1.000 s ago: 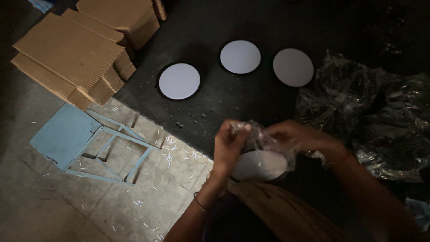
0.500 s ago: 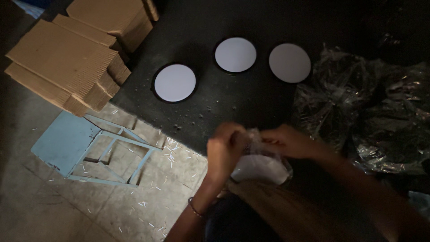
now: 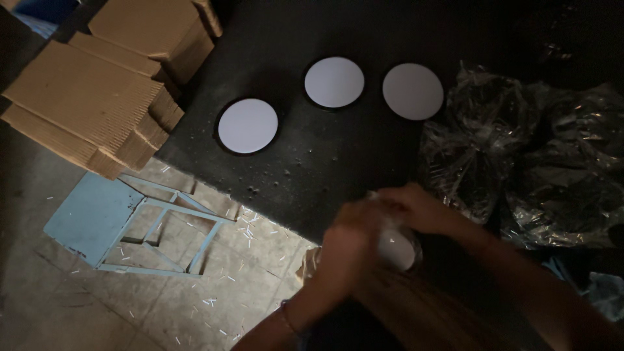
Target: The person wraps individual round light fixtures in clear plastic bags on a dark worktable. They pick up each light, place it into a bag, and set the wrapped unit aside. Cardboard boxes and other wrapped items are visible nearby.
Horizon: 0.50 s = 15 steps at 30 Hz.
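Two hands meet over one small thing at the near edge of the dark table (image 3: 364, 78), and from my seat that is the whole picture. The left hand (image 3: 348, 250) and the right hand (image 3: 416, 208) close together on a white disc in a clear plastic bag (image 3: 398, 248), which sits between them, just above my lap and over the table's front edge. The disc lies to the right of the left hand and just under the right one, its flat face turned up toward the camera; being round, it shows no long axis I can speak of. Both hands touch the wrapping, so neither is the nearer one. The left fingers look curled tight on the bag's left side; the right fingers pinch the plastic at the top. Motion blur hides the fingertips, so I cannot tell exactly where each one presses.

Farther back on the table lie three more white discs with dark rims: one at left (image 3: 247, 126), one in the middle (image 3: 334, 82), one at right (image 3: 412, 91), all flat and well apart from the hands. A heap of crumpled clear bags (image 3: 520, 156) lies to the right, near the right forearm. Flattened cardboard boxes (image 3: 91, 104) are stacked at the left, and a pale blue frame (image 3: 91, 221) lies on the floor below them.
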Tool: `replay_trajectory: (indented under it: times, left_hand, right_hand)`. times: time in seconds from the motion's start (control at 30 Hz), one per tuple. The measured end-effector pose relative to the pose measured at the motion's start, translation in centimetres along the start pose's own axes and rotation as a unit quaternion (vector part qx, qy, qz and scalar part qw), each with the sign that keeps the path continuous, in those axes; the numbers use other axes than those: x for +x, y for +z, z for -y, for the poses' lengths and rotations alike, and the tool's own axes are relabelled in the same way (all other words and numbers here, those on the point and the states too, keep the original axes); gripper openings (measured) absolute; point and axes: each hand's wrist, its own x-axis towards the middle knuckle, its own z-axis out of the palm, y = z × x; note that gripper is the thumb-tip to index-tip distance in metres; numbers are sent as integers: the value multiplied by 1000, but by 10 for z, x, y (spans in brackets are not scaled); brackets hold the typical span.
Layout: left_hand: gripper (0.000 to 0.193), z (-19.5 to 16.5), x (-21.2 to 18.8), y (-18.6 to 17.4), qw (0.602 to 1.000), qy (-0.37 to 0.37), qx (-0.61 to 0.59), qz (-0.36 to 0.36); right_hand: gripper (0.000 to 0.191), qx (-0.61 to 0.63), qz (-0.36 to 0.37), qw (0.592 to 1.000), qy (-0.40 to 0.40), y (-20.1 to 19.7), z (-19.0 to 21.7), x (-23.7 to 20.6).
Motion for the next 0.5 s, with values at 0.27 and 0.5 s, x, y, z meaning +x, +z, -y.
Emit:
replay_trajectory:
  times: [0.27,0.5]
  left_hand:
    - [17,34,39,-23,909,-309,-118,255]
    - [27,32,28,-15,997,75,-29,-6]
  right_hand:
    - [24,-5,2,997,76,2,2,-5]
    - [24,-20,-34,999,24,2,-1,-6]
